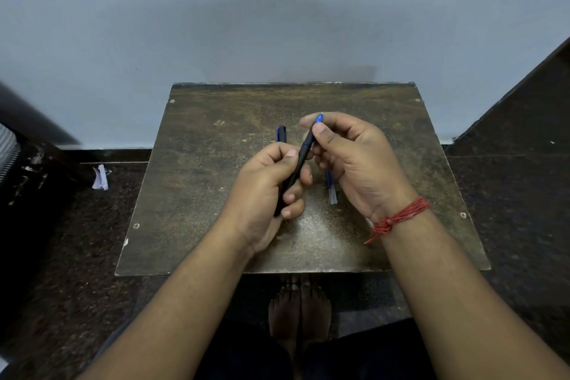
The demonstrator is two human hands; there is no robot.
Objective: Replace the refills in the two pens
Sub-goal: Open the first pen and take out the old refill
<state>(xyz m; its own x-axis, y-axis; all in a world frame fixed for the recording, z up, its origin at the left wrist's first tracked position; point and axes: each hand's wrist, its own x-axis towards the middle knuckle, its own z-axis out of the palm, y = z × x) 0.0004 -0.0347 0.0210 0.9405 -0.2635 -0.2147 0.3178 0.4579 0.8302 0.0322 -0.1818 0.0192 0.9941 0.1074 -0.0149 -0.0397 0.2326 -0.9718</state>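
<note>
Nearest to me I see two bare feet (pixel 300 307) on the dark floor (pixel 77 241), just under the near edge of the tabletop (pixel 216 241). Both forearms reach forward over it, and the right wrist carries a red thread (pixel 398 219).

My left hand (pixel 265 191) is above the middle of the tabletop. Its fingers (pixel 294 194) are curled around the lower part of a black pen (pixel 300 160), and the thumb presses on the barrel from above. The pen is held in the air, tilted, with its blue tip (pixel 318 118) pointing away and to the right.

My right hand (pixel 354 160) is just beside the left one. Its thumb and forefinger pinch the pen near the blue tip, so both hands hold the same pen. The other fingers of this hand are bent, but I cannot tell if they touch anything.

Under the right hand, some blue refills (pixel 331 191) lie on the tabletop, partly hidden by the palm. Behind the left hand a second pen (pixel 281 133) lies on the tabletop, only its far end visible.

On the floor to the left is a scrap of white paper (pixel 100 177). Farthest is a grey wall (pixel 277 9).
</note>
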